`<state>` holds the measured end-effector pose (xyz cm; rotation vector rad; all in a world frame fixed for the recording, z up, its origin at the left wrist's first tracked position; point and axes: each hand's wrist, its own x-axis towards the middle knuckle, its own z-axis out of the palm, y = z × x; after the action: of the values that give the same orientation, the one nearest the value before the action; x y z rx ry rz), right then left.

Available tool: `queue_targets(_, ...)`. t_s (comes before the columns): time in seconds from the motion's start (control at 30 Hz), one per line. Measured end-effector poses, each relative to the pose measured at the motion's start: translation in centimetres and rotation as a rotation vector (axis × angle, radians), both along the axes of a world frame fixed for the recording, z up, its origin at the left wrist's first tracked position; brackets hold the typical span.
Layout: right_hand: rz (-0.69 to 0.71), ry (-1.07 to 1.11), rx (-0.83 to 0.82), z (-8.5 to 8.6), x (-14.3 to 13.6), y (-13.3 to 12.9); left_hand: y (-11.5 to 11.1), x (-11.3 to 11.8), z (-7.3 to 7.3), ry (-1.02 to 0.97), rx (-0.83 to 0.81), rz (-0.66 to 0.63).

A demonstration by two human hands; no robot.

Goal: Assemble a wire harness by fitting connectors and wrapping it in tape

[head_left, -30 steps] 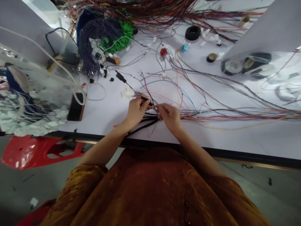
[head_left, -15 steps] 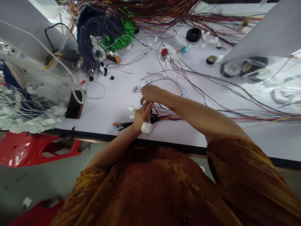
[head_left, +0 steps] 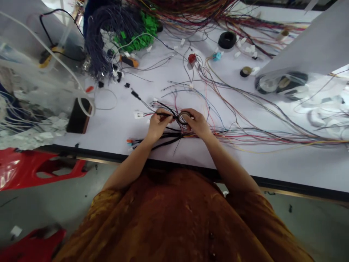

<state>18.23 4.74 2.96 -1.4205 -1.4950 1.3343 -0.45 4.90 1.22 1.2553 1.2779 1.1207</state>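
My left hand (head_left: pixel 158 125) pinches a black-taped branch of wires (head_left: pixel 163 114) near the front of the table. A white connector (head_left: pixel 139 115) sticks out to the left of those fingers. Close by on the right, my right hand (head_left: pixel 198 123) is closed on a roll of black tape (head_left: pixel 184 118), held against the wires. Just below, several black-wrapped branches (head_left: pixel 167 135) lie on the table and join a bundle of coloured wires (head_left: pixel 231 137) running right. A small orange connector (head_left: pixel 129 141) ends one branch. A black plug (head_left: pixel 135 94) lies above my left hand.
Loose wires with a red connector (head_left: pixel 192 58) and a blue connector (head_left: pixel 216 56) lie farther back. A black tape roll (head_left: pixel 227 40) sits beyond them. A dark phone-like slab (head_left: pixel 79 115) and green connectors (head_left: pixel 144 34) are on the left. Red chairs (head_left: pixel 29 169) stand below the table edge.
My right hand has come down and to the right, uncrossing from over my left hand. My left hand has moved slightly up and left. The tape roll now shows clearly in my right hand.
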Motion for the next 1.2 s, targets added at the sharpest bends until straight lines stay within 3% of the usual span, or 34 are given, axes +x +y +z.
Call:
queue_targets(0.1, -0.007, -0.231, 0.164, -0.2, -0.5, -0.7, 0.7, 0.2, -0.4, 0.036, 0.042, -0.042)
queue_targets(0.27, 0.132, -0.572, 0.353, 0.4, -1.5, -0.3, 0.3, 0.5, -0.7, 0.158, 0.135, -0.063)
queue_targets(0.53, 0.310, -0.728, 0.339, 0.9, -1.8, -0.5, -1.1, 0.2, -0.7, 0.009, 0.077, -0.069)
queue_targets(0.7, 0.364, -0.820, 0.392, 1.7, -2.0, -0.8, -2.1, -0.1, -1.1, 0.067, 0.100, -0.085)
queue_targets(0.83, 0.518, -0.943, 0.546, 2.2, -2.5, -2.8, -3.5, 0.3, -1.3, 0.205, 0.148, -0.064)
queue_targets(0.9, 0.625, -0.900, 0.570, 2.8, -3.3, -4.9, -3.9, 0.5, -1.4, 0.264, 0.147, -0.044)
queue_targets(1.0, 0.788, -0.636, 0.565, 3.6, -4.7, -7.7, -3.6, 0.3, -1.5, 0.231, 0.059, 0.030)
queue_targets(1.03, 0.782, -0.558, 0.554, 3.7, -4.8, -7.9, -3.4, 0.1, -1.4, 0.189, 0.021, 0.040)
queue_targets(1.1, 0.570, -0.560, 0.475, 3.1, -3.8, -6.3, -2.8, -0.4, -1.3, 0.081, -0.045, -0.022)
queue_targets(1.2, 0.227, -0.713, 0.389, 1.2, -0.3, -1.0, -2.6, -1.2, -0.9, -0.056, -0.101, -0.171)
